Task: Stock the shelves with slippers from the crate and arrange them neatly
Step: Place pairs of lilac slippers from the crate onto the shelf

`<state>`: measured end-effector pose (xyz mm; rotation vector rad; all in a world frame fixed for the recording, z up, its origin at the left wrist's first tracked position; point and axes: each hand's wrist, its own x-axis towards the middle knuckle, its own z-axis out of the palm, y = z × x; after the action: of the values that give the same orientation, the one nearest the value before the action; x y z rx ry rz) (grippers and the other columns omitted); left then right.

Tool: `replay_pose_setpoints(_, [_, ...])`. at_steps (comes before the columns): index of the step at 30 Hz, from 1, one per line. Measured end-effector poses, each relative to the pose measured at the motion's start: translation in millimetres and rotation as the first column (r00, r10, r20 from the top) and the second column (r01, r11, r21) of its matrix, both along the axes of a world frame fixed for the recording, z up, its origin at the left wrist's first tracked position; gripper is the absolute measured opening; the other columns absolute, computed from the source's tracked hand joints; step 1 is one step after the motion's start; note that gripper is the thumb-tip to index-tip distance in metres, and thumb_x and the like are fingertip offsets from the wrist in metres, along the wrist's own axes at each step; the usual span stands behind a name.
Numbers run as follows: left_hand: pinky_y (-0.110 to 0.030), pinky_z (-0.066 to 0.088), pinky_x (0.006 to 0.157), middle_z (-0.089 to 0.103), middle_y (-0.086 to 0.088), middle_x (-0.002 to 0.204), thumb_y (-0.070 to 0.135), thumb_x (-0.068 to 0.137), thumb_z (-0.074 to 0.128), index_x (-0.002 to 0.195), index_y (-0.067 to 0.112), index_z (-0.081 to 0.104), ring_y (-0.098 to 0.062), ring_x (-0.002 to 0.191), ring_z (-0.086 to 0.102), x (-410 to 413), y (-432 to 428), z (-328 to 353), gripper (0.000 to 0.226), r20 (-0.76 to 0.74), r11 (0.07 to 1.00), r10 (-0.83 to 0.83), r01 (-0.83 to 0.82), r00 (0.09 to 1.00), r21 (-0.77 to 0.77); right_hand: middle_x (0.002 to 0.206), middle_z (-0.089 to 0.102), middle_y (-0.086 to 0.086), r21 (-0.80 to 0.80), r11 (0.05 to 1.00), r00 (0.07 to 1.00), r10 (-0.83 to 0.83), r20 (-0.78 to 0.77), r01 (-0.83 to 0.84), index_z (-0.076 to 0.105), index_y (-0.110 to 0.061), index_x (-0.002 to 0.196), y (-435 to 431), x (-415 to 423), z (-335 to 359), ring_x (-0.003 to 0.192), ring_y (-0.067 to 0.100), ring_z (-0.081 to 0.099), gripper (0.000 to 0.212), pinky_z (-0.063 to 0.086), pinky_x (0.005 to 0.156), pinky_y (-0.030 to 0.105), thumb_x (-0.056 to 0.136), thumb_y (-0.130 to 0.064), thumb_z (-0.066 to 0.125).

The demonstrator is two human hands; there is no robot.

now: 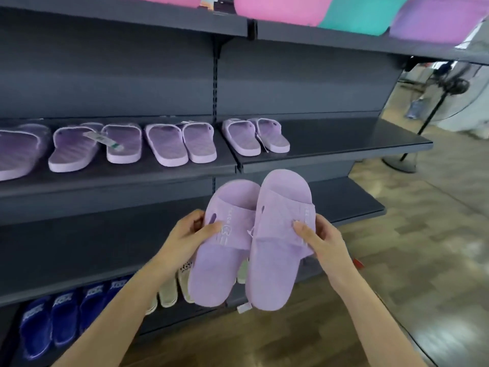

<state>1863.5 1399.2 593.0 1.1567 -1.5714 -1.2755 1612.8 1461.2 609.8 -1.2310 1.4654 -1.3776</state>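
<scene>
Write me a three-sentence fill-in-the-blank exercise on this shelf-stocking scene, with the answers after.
The left hand and right hand hold ____ lilac foam slippers between them.
The right section of the dark grey metal shelf carries only ____ pair of lilac slippers.
The glossy slippers on the lowest shelf at far left are ____.
Missing words: two; one; blue.

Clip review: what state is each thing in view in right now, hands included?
Left hand: holds one slipper at its strap.
Right hand: holds the other at its strap.
Held pair: lilac, side by side, in the air before the shelves.
Shelved pairs: lilac, lying flat in a row on the middle shelf.
Blue slippers: lying on the bottom shelf.
Fan: standing on the floor.
</scene>
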Motion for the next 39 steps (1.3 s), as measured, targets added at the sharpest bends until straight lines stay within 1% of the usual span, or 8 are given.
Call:
replay_pose_setpoints(4, [-0.030,0.031,0.066,0.047,-0.008,0.076,0.057,0.060,0.065,0.090,-0.010,0.050,-0.016,0.070,0.044,-33.8,-51.5,7.2,0.075,-0.059,0.999,-0.045,0.046,0.997,0.006,0.084,0.069,-0.005,-0.024,0.999,0.999,-0.048,-0.011,0.048,0.062,-0.017,0.099,-37.9,-29.1,9.2,0.068,0.006,0.064,0.040,0.047,0.052,0.015,0.069,-0.042,0.067])
replay_pose_setpoints(11, [-0.034,0.035,0.074,0.051,-0.007,0.084,0.063,0.056,0.067,0.098,-0.011,0.052,-0.017,0.078,0.049,-99.5,-121.9,9.4,0.086,-0.053,0.994,-0.095,0.097,0.994,0.049,0.083,0.067,-0.007,-0.036,0.992,0.992,-0.122,-0.011,0.122,0.062,-0.013,0.102,-83.9,-89.8,12.5,0.072,0.007,0.063,0.032,0.047,0.054,0.014,0.078,-0.033,0.071])
replay_pose_setpoints(15, [-0.035,0.035,0.072,0.051,-0.006,0.084,0.063,0.058,0.066,0.099,-0.010,0.051,-0.017,0.077,0.048,-145.7,-149.0,11.2,0.085,-0.053,0.994,-0.094,0.097,0.994,0.055,0.089,0.069,-0.002,-0.023,0.988,0.988,-0.153,-0.009,0.152,0.063,-0.013,0.104,-110.6,-133.3,14.6,0.078,0.009,0.064,0.045,0.050,0.062,0.022,0.071,-0.044,0.065])
replay_pose_setpoints(19, [-0.034,0.039,0.074,0.056,-0.006,0.085,0.063,0.059,0.066,0.101,-0.005,0.055,-0.017,0.079,0.053,-192.8,-172.5,8.2,0.081,-0.058,0.994,-0.084,0.088,0.995,0.068,0.097,0.070,0.003,-0.002,0.996,0.996,-0.092,-0.012,0.092,0.065,-0.017,0.101,-142.6,-182.1,15.9,0.091,0.023,0.067,0.043,0.056,0.079,0.040,0.071,-0.048,0.065])
replay_pose_setpoints(27, [-0.036,0.043,0.080,0.060,-0.013,0.089,0.062,0.056,0.065,0.104,-0.004,0.058,-0.020,0.086,0.058,-287.5,-214.7,18.1,0.082,-0.091,0.994,0.078,-0.070,0.993,0.085,0.094,0.070,0.005,0.034,0.999,0.997,0.019,-0.071,-0.017,0.065,-0.013,0.098,-219.5,-283.5,35.8,0.082,0.016,0.068,0.027,0.057,0.065,0.027,0.085,-0.036,0.061])
replay_pose_setpoints(30, [-0.033,0.041,0.076,0.057,-0.008,0.087,0.064,0.054,0.063,0.102,-0.005,0.055,-0.019,0.081,0.056,-317.7,-230.4,26.7,0.085,-0.081,0.985,0.160,-0.154,0.984,0.079,0.098,0.071,0.005,0.049,0.996,0.994,0.084,-0.073,-0.080,0.065,-0.013,0.103,-248.8,-313.0,45.5,0.087,0.017,0.068,0.031,0.059,0.072,0.032,0.086,-0.039,0.059])
replay_pose_setpoints(35, [-0.043,0.049,0.086,0.068,-0.010,0.097,0.043,0.087,0.059,0.097,0.012,0.062,-0.027,0.091,0.065,-349.7,-265.8,36.6,0.033,-0.065,0.962,0.240,-0.229,0.969,0.147,0.101,0.070,0.007,0.105,0.990,0.996,0.093,0.007,-0.093,0.063,-0.011,0.106,-300.7,-339.6,55.7,0.088,0.019,0.068,0.039,0.056,0.062,0.025,0.084,-0.044,0.059])
replay_pose_setpoints(39, [-0.038,0.052,0.079,0.069,-0.012,0.098,0.043,0.090,0.054,0.111,0.013,0.062,-0.028,0.090,0.065,-358.9,-299.0,41.6,0.037,-0.066,0.939,0.286,-0.266,0.956,0.217,0.099,0.070,0.009,0.185,0.975,0.991,0.112,0.067,-0.122,0.063,-0.007,0.107,-340.6,-346.3,59.3,0.087,0.020,0.068,0.050,0.055,0.063,0.027,0.082,-0.050,0.058])
